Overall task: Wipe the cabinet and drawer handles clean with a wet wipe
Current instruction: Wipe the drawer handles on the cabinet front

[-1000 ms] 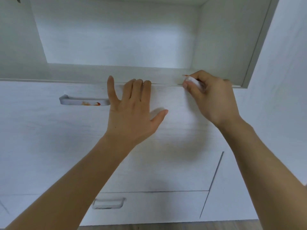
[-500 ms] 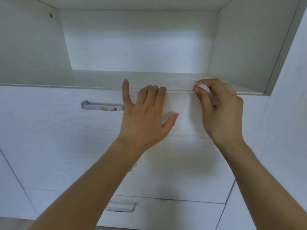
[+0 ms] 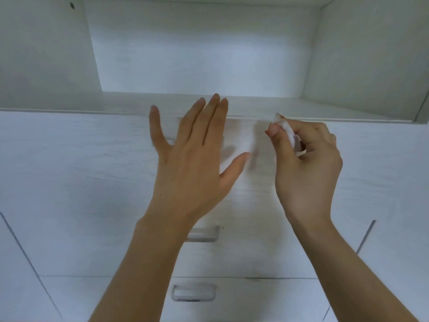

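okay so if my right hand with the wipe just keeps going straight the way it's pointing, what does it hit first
Most likely the top edge of the drawer front. The right hand pinches the wet wipe with its tip aimed up and forward at that edge, just below the open shelf. Depth is hard to judge, so it may already be touching.

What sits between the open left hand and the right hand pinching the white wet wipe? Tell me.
Nothing: in the head view only bare white wood-grain drawer front shows between the left hand and the right hand holding the white wet wipe.
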`<state>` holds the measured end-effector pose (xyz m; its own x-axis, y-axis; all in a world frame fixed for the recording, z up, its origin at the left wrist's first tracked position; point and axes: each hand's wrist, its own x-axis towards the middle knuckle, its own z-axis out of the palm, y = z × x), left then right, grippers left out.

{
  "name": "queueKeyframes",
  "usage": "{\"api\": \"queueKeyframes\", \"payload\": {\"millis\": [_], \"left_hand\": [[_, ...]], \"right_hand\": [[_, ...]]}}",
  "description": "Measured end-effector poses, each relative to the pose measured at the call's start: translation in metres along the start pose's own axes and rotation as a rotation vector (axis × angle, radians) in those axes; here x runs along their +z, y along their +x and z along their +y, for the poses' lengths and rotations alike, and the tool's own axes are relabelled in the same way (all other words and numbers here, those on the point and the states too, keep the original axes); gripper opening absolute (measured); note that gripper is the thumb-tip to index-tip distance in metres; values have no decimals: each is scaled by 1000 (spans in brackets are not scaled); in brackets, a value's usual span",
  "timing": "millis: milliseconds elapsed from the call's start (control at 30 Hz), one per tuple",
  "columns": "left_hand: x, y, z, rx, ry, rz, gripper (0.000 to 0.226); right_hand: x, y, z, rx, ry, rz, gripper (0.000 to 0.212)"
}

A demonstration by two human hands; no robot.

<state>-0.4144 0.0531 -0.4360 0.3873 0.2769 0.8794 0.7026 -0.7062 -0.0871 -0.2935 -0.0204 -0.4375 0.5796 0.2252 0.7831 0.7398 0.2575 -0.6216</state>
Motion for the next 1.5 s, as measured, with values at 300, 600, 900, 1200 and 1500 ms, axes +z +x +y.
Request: {"api": "queueKeyframes", "payload": {"millis": [300,600,900,1200,1500], "left_hand": [[-1,-18,-61,-78,-82,46,83],[22,-47,-87,-224,-85,-2,100],[49,-53,-87,-187,-117,23,107],[59,-49,-88,-165,-121,95,108],[64,-49,-88,-174,-72,150,108]], "right_hand": [[30,-17,-7,29,129,-148,9],[47,-22,-18,16,185,-106,11],[51,-38,-11,54,265,-47,20],[53,-36,1,-373,-46,57,19],[57,-33,-3,-560,-125,79,9]]}}
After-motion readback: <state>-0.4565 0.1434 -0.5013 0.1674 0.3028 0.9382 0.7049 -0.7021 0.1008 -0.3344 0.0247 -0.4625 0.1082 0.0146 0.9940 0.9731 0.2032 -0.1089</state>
